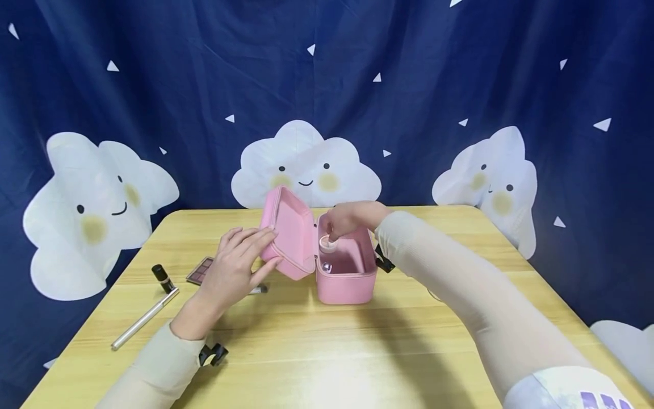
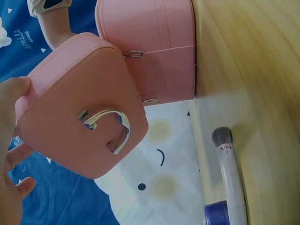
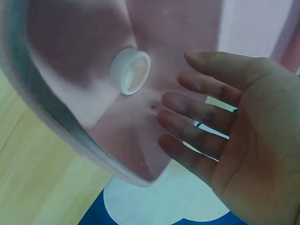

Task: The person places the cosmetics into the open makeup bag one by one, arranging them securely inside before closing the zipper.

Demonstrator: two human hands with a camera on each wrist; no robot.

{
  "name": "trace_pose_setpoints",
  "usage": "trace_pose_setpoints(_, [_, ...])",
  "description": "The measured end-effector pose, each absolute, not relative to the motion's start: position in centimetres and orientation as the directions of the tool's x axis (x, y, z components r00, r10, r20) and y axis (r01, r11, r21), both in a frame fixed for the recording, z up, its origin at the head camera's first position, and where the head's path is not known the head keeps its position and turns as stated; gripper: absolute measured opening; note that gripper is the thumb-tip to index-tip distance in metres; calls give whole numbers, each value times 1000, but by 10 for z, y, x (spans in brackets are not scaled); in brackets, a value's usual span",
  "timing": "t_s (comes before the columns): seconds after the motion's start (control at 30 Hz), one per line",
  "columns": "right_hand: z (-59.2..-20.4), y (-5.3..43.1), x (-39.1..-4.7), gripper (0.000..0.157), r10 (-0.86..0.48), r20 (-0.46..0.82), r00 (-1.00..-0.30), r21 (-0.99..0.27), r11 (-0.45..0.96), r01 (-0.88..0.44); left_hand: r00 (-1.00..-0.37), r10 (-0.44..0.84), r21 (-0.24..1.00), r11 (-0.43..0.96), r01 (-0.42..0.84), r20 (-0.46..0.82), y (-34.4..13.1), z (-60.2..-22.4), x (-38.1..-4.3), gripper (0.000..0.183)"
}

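Observation:
A pink cosmetic case (image 1: 346,289) stands on the table with its lid (image 1: 292,227) swung out to the left. My left hand (image 1: 232,272) holds the lid's rim; in the left wrist view the thumb lies on the zip edge. My right hand (image 1: 343,220) reaches down into the case. The right wrist view shows its fingers (image 3: 187,119) loosely extended, holding nothing. Just off the fingertips, a round white container (image 3: 131,71) with a pale, see-through face sits inside the case. A small shiny cap (image 1: 326,266) shows near the case's front left corner.
On the left of the table lie a silver pen-like tube (image 1: 145,319), a black tube (image 1: 163,278) and an eyeshadow palette (image 1: 198,271). A makeup brush (image 2: 230,173) lies beside a blue object (image 2: 216,213). A dark blue curtain (image 1: 204,68) hangs behind the table.

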State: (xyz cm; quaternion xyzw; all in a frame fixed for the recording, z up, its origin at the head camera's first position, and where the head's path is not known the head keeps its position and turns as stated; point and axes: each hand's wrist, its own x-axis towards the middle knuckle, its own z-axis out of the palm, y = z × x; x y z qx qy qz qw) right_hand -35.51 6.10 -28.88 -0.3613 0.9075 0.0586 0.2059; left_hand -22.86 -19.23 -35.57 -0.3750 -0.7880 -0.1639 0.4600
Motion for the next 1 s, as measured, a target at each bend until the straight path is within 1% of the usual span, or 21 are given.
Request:
trace_pose_setpoints(0.07, [-287, 63, -354, 33, -659, -388, -644, -43, 711, -702, -297, 438, -86, 667, 740, 848, -192, -356, -229, 52])
trace_pose_setpoints(0.2, [-286, 69, -350, 30, -705, -325, -630, -55, 679, -732, -300, 438, -84, 669, 739, 848, -192, -357, -230, 53])
trace_pose_setpoints(0.4, [-286, 83, -341, 30, -762, -156, -628, -102, 645, -757, -301, 441, -80, 662, 745, 846, -191, -356, -230, 53])
trace_pose_setpoints(0.57, [-289, 98, -331, 30, -766, -17, -642, -125, 639, -759, -302, 444, -79, 659, 748, 844, -190, -355, -230, 53])
trace_pose_setpoints(0.8, [-290, 120, -315, 33, -755, 129, -643, -124, 631, -766, -296, 451, -84, 651, 755, 842, -191, -353, -232, 52])
trace_pose_setpoints(1.0, [-292, 139, -305, 36, -740, 190, -645, -126, 633, -764, -279, 453, -100, 651, 752, 847, -191, -351, -231, 52])
